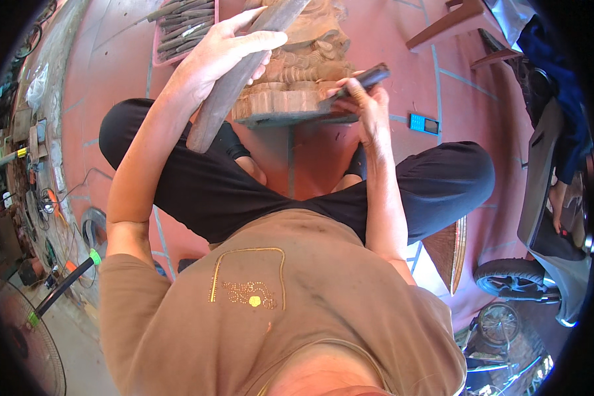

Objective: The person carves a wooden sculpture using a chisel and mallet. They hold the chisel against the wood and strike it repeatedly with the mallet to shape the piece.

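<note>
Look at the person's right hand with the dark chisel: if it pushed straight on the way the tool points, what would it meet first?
Probably the carved brown wooden block: the right hand aims the dark chisel leftward at its lower edge, seemingly touching already.

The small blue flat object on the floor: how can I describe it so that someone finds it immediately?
Start at the carved wooden block on the red tiled floor, in front of the seated person's crossed legs. Just past the right hand, which holds a dark chisel, lies the small flat rectangle. It is the only bright blue item on the red tiles there.
</note>
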A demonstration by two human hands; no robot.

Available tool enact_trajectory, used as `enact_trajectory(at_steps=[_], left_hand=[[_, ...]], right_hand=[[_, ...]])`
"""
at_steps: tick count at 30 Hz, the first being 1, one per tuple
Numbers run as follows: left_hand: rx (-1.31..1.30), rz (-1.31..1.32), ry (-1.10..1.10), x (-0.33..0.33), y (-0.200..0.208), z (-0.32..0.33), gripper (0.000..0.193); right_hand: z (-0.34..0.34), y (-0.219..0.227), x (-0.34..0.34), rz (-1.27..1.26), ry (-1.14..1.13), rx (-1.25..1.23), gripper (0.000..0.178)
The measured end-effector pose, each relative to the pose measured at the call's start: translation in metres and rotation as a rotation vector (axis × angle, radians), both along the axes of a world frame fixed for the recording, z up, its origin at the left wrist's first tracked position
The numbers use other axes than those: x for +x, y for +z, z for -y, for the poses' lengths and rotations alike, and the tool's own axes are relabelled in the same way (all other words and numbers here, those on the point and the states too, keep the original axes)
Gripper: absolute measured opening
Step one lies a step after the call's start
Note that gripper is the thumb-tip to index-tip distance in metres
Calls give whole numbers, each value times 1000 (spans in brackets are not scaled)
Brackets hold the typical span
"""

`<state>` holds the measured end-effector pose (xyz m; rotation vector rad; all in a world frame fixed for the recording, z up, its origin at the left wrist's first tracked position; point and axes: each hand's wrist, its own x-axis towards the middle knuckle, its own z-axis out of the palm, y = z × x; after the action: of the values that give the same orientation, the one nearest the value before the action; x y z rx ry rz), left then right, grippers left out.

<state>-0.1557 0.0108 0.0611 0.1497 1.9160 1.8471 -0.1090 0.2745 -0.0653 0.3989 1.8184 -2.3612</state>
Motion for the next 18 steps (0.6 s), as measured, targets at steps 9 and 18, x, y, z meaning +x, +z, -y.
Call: enact_trajectory(at_steps=[9, 18], left_hand=[[38, 76, 76, 8, 18, -3, 63], [13, 102, 83, 6, 14, -4, 62]], right_hand=[[7, 3, 5, -147, -168, 19, 25], [17, 3, 19, -188, -236, -17, 26]])
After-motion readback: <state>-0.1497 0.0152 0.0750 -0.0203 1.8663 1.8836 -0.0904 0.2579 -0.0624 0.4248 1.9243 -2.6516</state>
